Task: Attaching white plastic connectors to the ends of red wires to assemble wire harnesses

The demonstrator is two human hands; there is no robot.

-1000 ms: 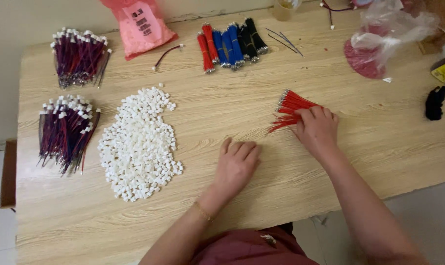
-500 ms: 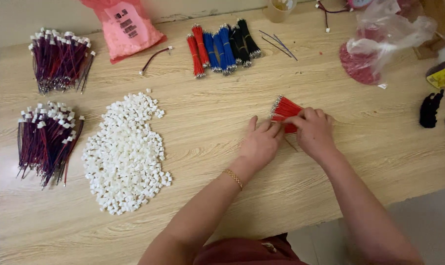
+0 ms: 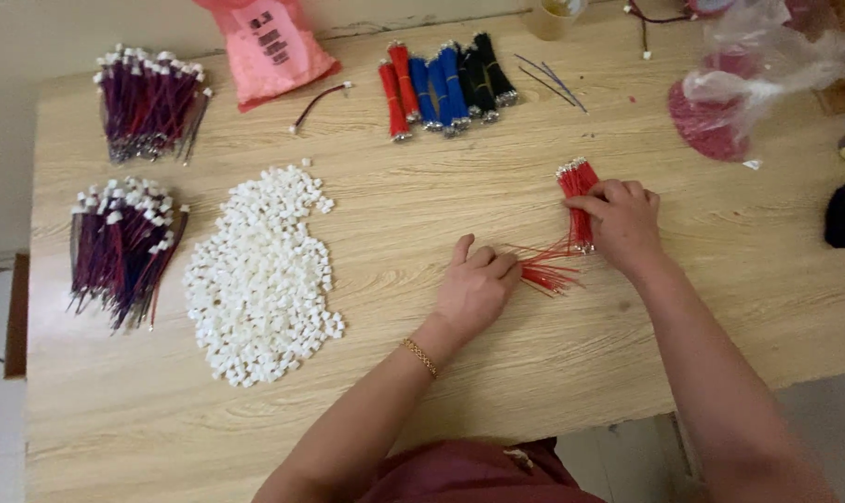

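Note:
My right hand point(image 3: 622, 222) rests on a bundle of short red wires point(image 3: 578, 186) with metal tips, pressing it against the wooden table point(image 3: 534, 354). A few loose red wires point(image 3: 545, 270) fan out to the left of the bundle. My left hand point(image 3: 475, 284) lies with curled fingers on the ends of those loose wires. A gold bracelet sits on my left wrist.
A pile of small white plastic connectors point(image 3: 264, 270) lies left of centre. Two heaps of dark wires with white ends point(image 3: 120, 247) point(image 3: 152, 98) sit at the far left. Red, blue and black wire bundles point(image 3: 441, 84), a pink bag point(image 3: 269, 42) and a clear plastic bag point(image 3: 748, 79) line the back.
My left hand moved right from the bare table to the red wires. The bundle turned upright under my right hand, and a few wires now lie spread out from it.

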